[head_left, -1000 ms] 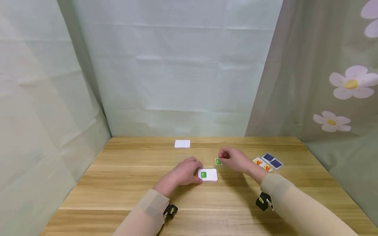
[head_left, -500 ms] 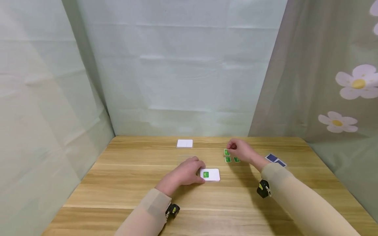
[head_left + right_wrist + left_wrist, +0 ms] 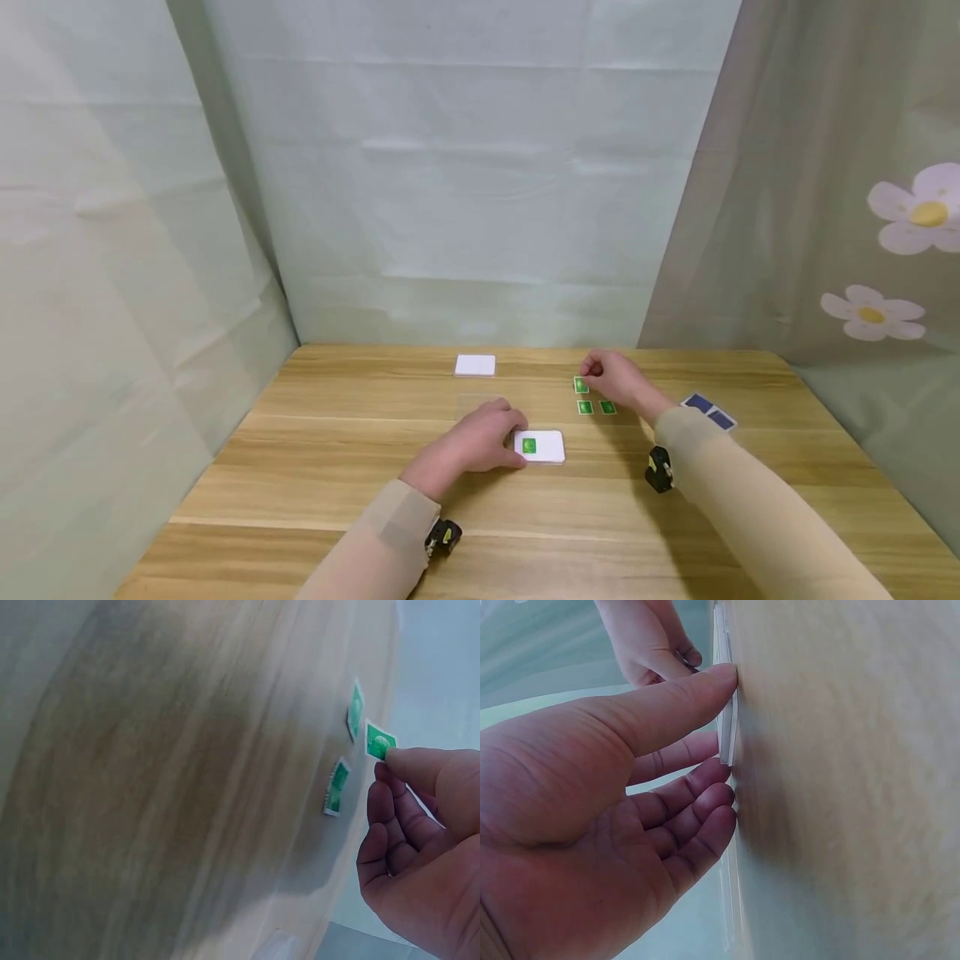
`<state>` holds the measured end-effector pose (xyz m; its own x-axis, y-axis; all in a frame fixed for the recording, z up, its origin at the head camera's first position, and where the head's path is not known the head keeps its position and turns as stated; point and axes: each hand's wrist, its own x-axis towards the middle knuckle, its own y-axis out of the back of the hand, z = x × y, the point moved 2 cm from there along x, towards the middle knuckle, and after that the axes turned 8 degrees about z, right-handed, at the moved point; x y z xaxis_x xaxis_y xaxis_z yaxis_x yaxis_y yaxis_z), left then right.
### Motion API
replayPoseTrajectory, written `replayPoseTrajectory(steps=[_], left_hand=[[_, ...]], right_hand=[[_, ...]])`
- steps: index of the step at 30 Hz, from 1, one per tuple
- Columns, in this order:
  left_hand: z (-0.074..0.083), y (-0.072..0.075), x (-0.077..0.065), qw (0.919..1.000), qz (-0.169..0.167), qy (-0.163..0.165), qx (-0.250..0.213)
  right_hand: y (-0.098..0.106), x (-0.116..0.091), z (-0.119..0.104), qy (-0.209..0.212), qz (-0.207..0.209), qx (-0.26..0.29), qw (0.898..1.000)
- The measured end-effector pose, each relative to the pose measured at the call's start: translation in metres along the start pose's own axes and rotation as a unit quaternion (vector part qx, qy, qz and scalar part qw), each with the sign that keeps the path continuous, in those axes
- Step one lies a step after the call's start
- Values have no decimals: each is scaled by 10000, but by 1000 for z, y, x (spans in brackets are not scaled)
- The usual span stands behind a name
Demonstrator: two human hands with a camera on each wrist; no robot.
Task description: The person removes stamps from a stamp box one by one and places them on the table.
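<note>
My left hand (image 3: 483,437) grips the left end of a thin white card stack (image 3: 550,447), thumb at the near edge and fingers at the far edge. A green square (image 3: 529,446) shows on its top face. In the left wrist view the stack's layered edge (image 3: 727,727) lies between thumb and fingers, against the wood. My right hand (image 3: 618,379) pinches a small green stamp (image 3: 380,741) by its corner between thumb and index finger, close over the table. Two matching white-bordered stamps, one (image 3: 585,407) left and another (image 3: 607,407) right, lie flat just in front of it.
A white card (image 3: 475,365) lies near the table's back edge. Between it and my left hand is a faint clear sheet (image 3: 476,402). Two dark blue rectangles on a card (image 3: 709,412) lie right of my right wrist. Curtains (image 3: 480,208) stand behind the wooden table.
My right hand has moved back and slightly right with the green stamp, uncovering the two others on the table. Its sleeve now hides the orange card. My left hand keeps its grip on the stack.
</note>
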<state>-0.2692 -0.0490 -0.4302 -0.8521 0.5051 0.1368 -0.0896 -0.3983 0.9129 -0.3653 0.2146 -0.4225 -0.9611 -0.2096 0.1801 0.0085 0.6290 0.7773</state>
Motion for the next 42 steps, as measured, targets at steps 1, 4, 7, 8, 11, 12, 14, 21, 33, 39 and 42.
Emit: replayPoseTrajectory(steps=[1,4,7,8,11,12,14,21,33,39,42], left_hand=[[0,-1,0,10000,-5,-10,1],[1,-2,0,10000,-4,-27,-2],[2,-2,0,10000,-5,-22,5],[2,-2,0,10000,-1,-14,1],[3,-2,-1,10000,-10,15,-13],[3,-1,-1,10000,-11,20,-18],[3,-1,-1,10000,-6,21,-23],[2,-2,1,10000,0,-25,23],[3,-5,4,10000,-16,-21,-41],[3,-4,6,9999,32,-86,-85],[2,-4,8,9999,16,-107,-72]], right_hand=[[-1,1,2,-36,5,-18,10000],[-5,2,8,-113,33,-130,9998],[-8,2,13,-194,83,-220,9995],[-9,2,14,-220,105,-256,9994],[-11,3,15,-290,137,-339,9989],[-12,3,15,-326,139,-372,9987],[-13,4,14,-366,122,-437,9983],[-14,3,12,-534,201,-602,9966],[-14,1,15,-684,532,-481,9951],[-9,-6,6,-358,644,-300,9968],[-10,-13,-1,-58,478,-168,9987]])
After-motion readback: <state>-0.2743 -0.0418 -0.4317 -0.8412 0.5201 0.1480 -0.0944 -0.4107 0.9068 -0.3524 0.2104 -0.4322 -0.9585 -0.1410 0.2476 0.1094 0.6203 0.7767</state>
